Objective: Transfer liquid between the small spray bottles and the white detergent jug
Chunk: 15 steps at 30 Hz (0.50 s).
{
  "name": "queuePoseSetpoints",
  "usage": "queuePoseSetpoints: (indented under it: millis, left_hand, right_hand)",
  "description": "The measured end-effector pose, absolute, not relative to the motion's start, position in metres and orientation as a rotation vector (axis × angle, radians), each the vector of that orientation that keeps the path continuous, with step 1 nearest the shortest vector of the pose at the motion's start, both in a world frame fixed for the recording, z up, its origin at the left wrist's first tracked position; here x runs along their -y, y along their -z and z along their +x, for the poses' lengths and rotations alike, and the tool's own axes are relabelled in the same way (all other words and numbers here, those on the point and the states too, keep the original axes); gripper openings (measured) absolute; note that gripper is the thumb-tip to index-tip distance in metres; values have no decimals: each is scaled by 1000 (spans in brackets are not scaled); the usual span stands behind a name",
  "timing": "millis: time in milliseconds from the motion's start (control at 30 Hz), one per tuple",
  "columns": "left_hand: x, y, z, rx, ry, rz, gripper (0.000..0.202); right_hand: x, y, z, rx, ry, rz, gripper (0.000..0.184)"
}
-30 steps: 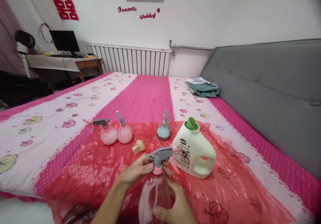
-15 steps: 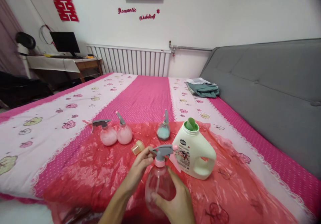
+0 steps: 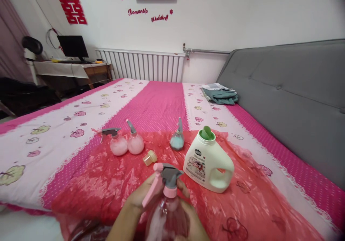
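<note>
A clear spray bottle point(image 3: 167, 219) with a pink collar and a grey-and-pink trigger head stands upright close in front of me, its nozzle pointing left. My left hand point(image 3: 141, 194) is closed at the bottle's left, its fingers partly hidden behind the pink trigger. Around the bottle's right side wraps my right hand point(image 3: 192, 216), with fingertips showing just behind the spray head. Just beyond lies a small clear cap with a cream rim point(image 3: 150, 158). To the right stands a white detergent jug point(image 3: 208, 162) with a green spout in its open mouth.
Two round pink-filled spray bottles point(image 3: 119, 145) point(image 3: 135, 144) stand at the left, and one with bluish liquid point(image 3: 177, 141) stands farther back. Red plastic sheeting point(image 3: 107, 187) covers the near bed. Folded clothes point(image 3: 219, 94) lie by the grey headboard point(image 3: 291, 90).
The spray bottle has come lower and nearer, and its nozzle has swung from right to left. My left hand has moved from the trigger head's lever down behind it.
</note>
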<state>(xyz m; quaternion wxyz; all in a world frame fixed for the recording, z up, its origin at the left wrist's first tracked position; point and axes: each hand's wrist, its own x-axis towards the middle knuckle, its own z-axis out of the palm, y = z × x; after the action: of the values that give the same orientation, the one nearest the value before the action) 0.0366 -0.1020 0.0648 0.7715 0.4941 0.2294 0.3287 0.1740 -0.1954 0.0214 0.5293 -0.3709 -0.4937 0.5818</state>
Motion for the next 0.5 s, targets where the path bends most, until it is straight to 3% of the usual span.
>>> queuePoseSetpoints:
  millis: [133,367,500]
  left_hand:
    - [100,-65,32,-718,-784,1084,63]
    - [97,-62,49,-640,-907,1228,67]
    - [100,-60,54,-639,-877,1080,68]
  right_hand:
    - [199,-20,177,1091,-1200,-1059,95]
    - [197,-20,186,1062,-617,-1726,76]
    - [200,-20,184,1108,-901,-1419,81]
